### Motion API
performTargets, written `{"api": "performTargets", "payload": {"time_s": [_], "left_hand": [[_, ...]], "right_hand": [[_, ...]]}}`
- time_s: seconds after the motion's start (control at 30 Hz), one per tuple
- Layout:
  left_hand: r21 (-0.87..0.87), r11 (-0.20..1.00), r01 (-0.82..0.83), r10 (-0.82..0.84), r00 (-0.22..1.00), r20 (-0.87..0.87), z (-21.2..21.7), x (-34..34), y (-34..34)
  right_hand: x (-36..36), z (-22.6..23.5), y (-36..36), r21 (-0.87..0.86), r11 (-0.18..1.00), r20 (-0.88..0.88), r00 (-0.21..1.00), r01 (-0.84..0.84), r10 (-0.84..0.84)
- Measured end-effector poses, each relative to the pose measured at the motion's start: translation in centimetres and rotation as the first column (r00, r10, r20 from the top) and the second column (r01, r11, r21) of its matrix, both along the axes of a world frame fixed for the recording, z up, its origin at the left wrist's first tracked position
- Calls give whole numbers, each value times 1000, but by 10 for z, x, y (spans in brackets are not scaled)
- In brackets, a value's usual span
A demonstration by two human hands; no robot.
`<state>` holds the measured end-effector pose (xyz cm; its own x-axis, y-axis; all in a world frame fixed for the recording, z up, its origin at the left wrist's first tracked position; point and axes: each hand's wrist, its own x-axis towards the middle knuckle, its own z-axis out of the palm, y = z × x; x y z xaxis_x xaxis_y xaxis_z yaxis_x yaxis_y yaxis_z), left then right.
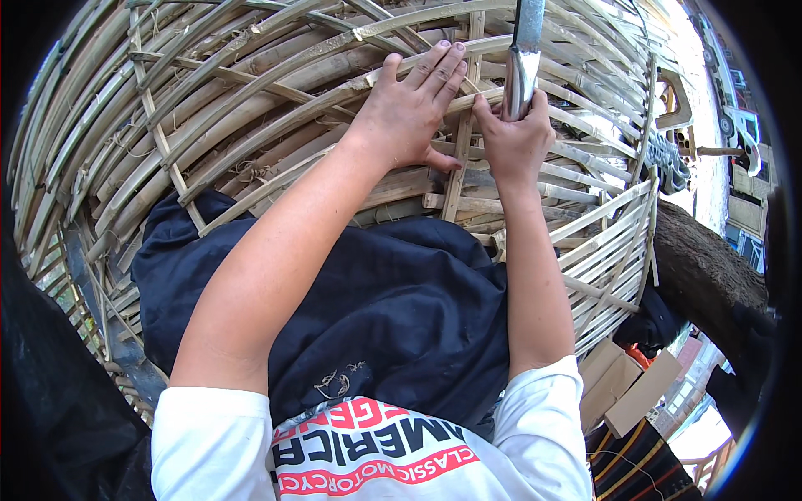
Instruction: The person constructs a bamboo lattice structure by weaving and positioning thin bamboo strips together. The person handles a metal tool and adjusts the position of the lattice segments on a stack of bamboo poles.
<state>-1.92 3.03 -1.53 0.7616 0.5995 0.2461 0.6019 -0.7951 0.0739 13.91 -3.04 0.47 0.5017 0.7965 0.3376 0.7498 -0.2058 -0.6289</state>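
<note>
A large round bamboo frame (251, 92), woven from split strips, fills the upper part of the view. My left hand (409, 108) lies flat on its strips, fingers spread and pressing down. My right hand (514, 138) is closed around the handle of a metal blade (525, 58) that points up and away from me, right beside the left hand. An upright bamboo slat (461, 159) runs between the two hands.
Dark blue trousers (384, 309) cover my lap under the frame. A thick tree trunk (706, 267) stands at the right, with cardboard pieces (626, 384) below it. Black sheeting (50, 384) lies at the lower left.
</note>
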Motion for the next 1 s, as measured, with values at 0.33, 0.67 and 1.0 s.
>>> {"api": "performTargets", "payload": {"time_s": [0.33,0.67,1.0], "left_hand": [[32,999,35,-33,998,-57,6,-6,7],[80,996,40,-34,997,-71,4,-9,9],[91,995,43,-41,999,-31,2,-7,10]], "right_hand": [[15,13,-29,-121,991,-74,996,-64,55],[13,60,-125,-101,930,49,932,-353,359],[18,34,-125,-411,887,307,884,-212,353]]}}
